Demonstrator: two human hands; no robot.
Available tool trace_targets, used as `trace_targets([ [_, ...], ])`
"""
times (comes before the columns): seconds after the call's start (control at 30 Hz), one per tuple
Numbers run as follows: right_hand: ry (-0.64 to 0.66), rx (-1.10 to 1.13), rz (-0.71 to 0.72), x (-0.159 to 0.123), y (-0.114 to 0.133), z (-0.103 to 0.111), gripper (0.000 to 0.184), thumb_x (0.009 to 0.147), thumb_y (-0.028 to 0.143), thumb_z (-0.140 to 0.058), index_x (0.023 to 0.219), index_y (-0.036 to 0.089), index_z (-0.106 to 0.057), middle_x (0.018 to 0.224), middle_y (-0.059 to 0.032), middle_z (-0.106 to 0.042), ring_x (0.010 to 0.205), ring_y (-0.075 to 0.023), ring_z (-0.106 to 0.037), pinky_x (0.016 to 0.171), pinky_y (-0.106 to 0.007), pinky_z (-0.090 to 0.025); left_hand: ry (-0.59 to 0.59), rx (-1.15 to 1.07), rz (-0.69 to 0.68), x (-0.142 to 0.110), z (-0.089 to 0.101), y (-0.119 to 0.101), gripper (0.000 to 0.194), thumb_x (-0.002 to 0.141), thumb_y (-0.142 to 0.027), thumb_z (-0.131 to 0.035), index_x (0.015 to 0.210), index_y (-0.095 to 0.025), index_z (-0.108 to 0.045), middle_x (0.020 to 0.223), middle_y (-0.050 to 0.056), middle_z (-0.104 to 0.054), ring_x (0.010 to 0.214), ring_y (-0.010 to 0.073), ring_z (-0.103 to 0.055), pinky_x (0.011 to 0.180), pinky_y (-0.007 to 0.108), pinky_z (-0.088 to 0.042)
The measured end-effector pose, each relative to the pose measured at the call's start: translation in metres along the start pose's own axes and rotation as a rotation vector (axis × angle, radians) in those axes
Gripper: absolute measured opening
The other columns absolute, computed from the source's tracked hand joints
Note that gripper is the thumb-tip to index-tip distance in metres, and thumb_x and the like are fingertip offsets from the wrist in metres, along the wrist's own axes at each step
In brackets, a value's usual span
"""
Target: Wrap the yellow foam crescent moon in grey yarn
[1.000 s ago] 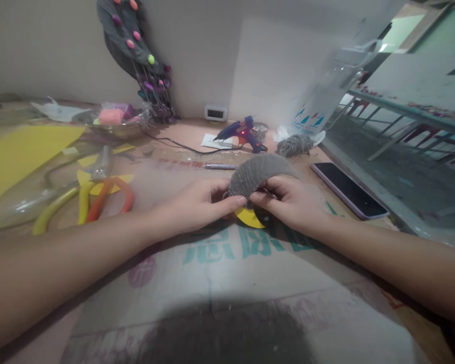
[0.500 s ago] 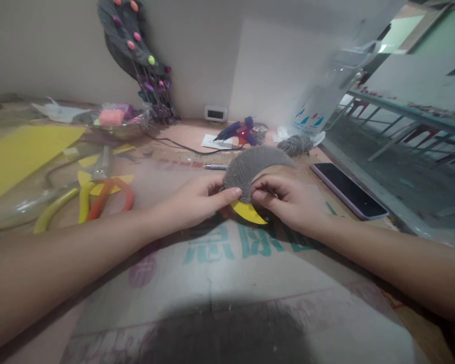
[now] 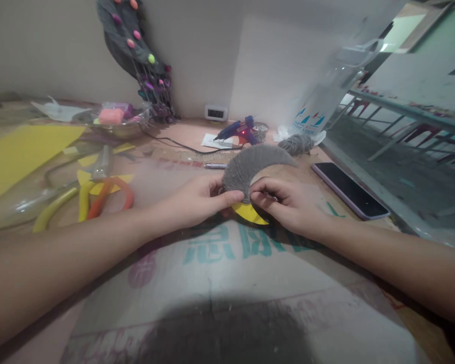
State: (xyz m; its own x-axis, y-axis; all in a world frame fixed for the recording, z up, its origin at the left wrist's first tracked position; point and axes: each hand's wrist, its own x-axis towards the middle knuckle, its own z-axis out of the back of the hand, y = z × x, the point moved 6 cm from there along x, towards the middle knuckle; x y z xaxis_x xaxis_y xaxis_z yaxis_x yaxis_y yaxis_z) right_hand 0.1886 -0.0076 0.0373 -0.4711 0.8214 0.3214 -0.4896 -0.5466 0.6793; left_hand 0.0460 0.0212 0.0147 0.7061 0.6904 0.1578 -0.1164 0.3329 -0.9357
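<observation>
A crescent moon shape [image 3: 246,167] wound in grey yarn is held over the board, its lower tip still bare yellow. My left hand [image 3: 212,197] grips its left side, thumb on the front and fingers behind. At the inner curve, my right hand [image 3: 280,202] is closed in a pinch by the edge where grey meets yellow; what lies between its fingertips is too small to make out. Beyond the crescent, a ball of grey yarn [image 3: 296,145] rests near the wall. A pen [image 3: 215,166] lies just behind my left hand.
A blue glue gun [image 3: 237,130] with a red light stands at the back, its cord running left. Orange-and-yellow-handled pliers [image 3: 109,194] and yellow sheet [image 3: 26,156] lie left. A phone [image 3: 349,189] lies right, near the table edge. A decorated grey crescent [image 3: 129,45] leans on the wall.
My right hand has shifted very slightly left along the inner edge of the crescent. The crescent and my left hand stay almost where they were.
</observation>
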Motion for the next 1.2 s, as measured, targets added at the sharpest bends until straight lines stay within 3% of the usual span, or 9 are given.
trace_targets([
  [0.2,-0.027,-0.003,0.01,0.0018,0.0002,-0.0006,0.014,0.088,0.028,-0.061,0.08,0.018,-0.059,0.067,0.0031,-0.053,0.057,-0.0083,-0.043,0.051,-0.022,-0.032,0.009,-0.019,0.011,0.0007,0.0001,0.001,0.021,0.089,-0.036,-0.061,0.087,-0.015,-0.061,0.072,-0.003,-0.059,0.063,0.0101,-0.057,0.059,0.021,-0.046],
  [0.4,-0.01,-0.034,0.072,0.0019,0.0019,-0.0011,0.014,0.091,0.025,-0.058,0.079,0.018,-0.059,0.067,0.0026,-0.054,0.058,-0.0085,-0.045,0.051,-0.022,-0.033,0.01,-0.005,0.024,-0.0007,-0.0014,0.0002,0.022,0.09,-0.038,-0.06,0.086,-0.016,-0.061,0.071,-0.003,-0.059,0.062,0.0099,-0.057,0.058,0.02,-0.044],
  [0.63,0.003,-0.031,-0.003,0.0004,0.0024,0.0007,0.017,0.094,0.028,-0.053,0.085,0.017,-0.063,0.071,0.0011,-0.059,0.061,-0.0098,-0.048,0.054,-0.023,-0.035,0.005,0.001,0.024,0.001,0.0016,0.0046,0.023,0.09,-0.04,-0.06,0.089,-0.017,-0.061,0.074,-0.002,-0.06,0.064,0.0106,-0.059,0.06,0.021,-0.047],
  [0.8,-0.028,-0.037,-0.023,0.0031,-0.0012,0.0003,0.016,0.088,0.031,-0.061,0.08,0.018,-0.062,0.07,0.001,-0.059,0.06,-0.0102,-0.047,0.054,-0.024,-0.035,0.002,-0.021,0.037,0.0015,0.0016,0.005,0.022,0.09,-0.038,-0.06,0.09,-0.017,-0.062,0.076,-0.002,-0.06,0.063,0.0099,-0.059,0.06,0.021,-0.047],
  [1.2,0.004,-0.045,-0.011,0.0016,-0.0033,-0.0033,0.002,0.082,0.018,-0.058,0.079,0.018,-0.058,0.069,0.0024,-0.054,0.058,-0.0092,-0.044,0.052,-0.022,-0.033,-0.025,0.045,0.013,-0.0002,0.0016,0.0018,0.025,0.09,-0.041,-0.062,0.085,-0.016,-0.062,0.068,-0.003,-0.06,0.062,0.0111,-0.057,0.057,0.021,-0.044],
])
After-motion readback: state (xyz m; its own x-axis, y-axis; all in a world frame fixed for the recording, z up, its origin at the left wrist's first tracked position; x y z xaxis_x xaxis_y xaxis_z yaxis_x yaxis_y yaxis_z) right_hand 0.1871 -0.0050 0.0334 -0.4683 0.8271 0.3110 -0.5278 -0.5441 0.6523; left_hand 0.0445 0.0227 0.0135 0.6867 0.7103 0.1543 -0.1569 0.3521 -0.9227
